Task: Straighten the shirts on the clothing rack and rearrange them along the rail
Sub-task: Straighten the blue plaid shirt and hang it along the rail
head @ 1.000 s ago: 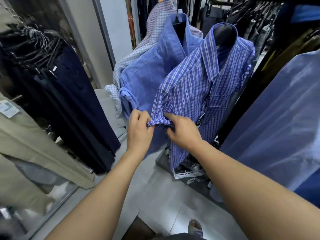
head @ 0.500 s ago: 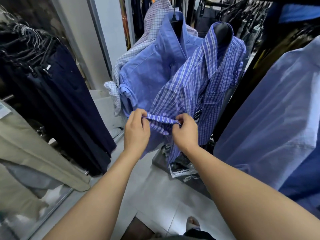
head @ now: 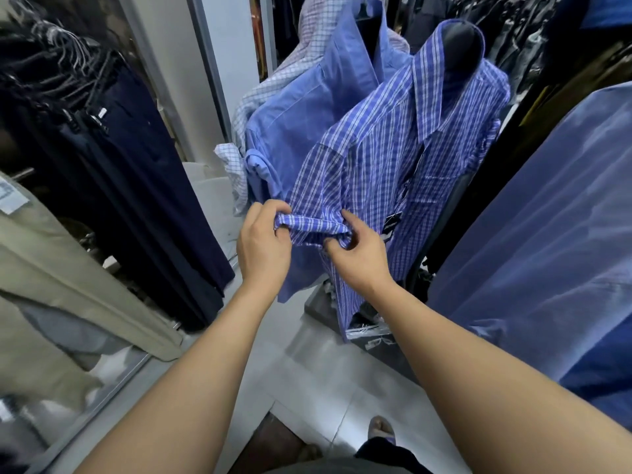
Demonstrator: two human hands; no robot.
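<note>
Cramped clothing-shop aisle, pale grey tiled floor (head: pixel 307 364) underfoot, garments crowding both sides. Left hand (head: pixel 265 244) curled, thumb and fingertips pinching the left end of the rolled short-sleeve cuff (head: pixel 313 227). Right hand (head: pixel 359 254) pinching the other end, index finger laid up along the cloth, remaining fingers curled beneath. Held so, probably, to draw the turned-up band flat and even between two grips, one end anchored while the other smooths the fold.

Cuff belonging to the blue-and-white plaid cotton shirt (head: pixel 393 148), foremost on the rack, collar round a black rounded hanger neck (head: pixel 460 35). Just behind and touching it, a plain mid-blue buttoned shirt (head: pixel 307 114); behind that, a pale checked shirt (head: pixel 314 29). Rail itself not visible. Farther out: dark navy trousers (head: pixel 136 172) on clip hangers at left, a khaki garment (head: pixel 68 285) nearer, a large light-blue garment (head: pixel 547 234) at right.

Half a second back: cuff stretched taut between two tight pinches; now slacker, right index finger extended. A second back: hands close together on bunched cloth, since drawn apart. Order of shirts unchanged.
</note>
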